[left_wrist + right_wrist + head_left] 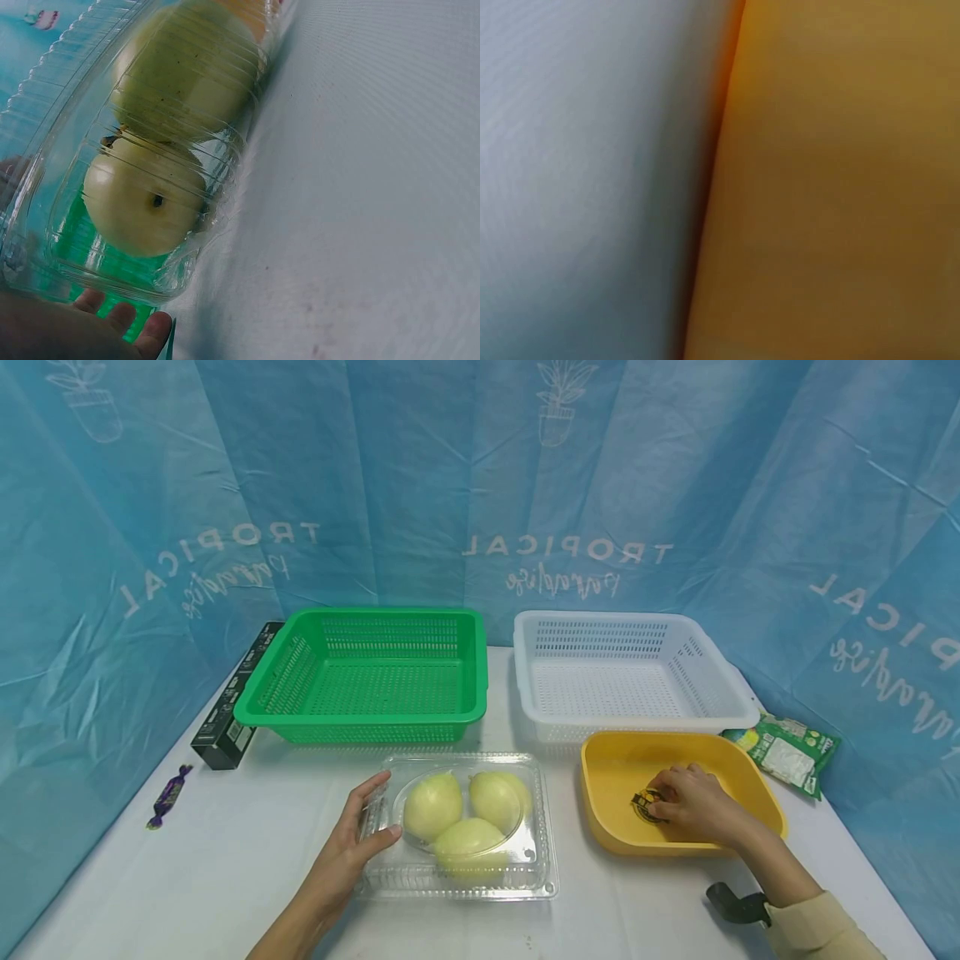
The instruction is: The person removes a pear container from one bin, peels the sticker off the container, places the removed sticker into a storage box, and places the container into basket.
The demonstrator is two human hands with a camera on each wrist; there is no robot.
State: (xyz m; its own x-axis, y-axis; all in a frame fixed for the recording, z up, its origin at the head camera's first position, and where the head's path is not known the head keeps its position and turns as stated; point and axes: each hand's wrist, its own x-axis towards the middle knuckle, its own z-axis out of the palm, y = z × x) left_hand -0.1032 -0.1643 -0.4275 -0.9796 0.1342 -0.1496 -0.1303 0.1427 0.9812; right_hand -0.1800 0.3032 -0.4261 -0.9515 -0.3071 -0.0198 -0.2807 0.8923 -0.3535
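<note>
A clear plastic clamshell box (pixel 536 877) holding three pale yellow-green fruits (pixel 432 807) rests in the middle of the white table. My left hand (pixel 347 852) is at its left side, thumb over the lid and fingers reaching along the edge. In the left wrist view, fingertips (pixel 154 334) show at the box's end, beside the fruit (pixel 142 202). Inside the yellow basin (pixel 611 835), my right hand (pixel 693 802) pinches a small black-and-yellow item (pixel 647 806), partly covered by the fingers. Only basin wall (pixel 825 187) and blurred white cloth fill the right wrist view.
Behind stand a green basket (pixel 375 722) and a white basket (pixel 637 722). A long black box (pixel 225 735) and a purple wrapped candy (pixel 169 796) lie left. A green packet (pixel 795 756) sits right of the basin. A black curved piece (pixel 738 906) is by my right sleeve.
</note>
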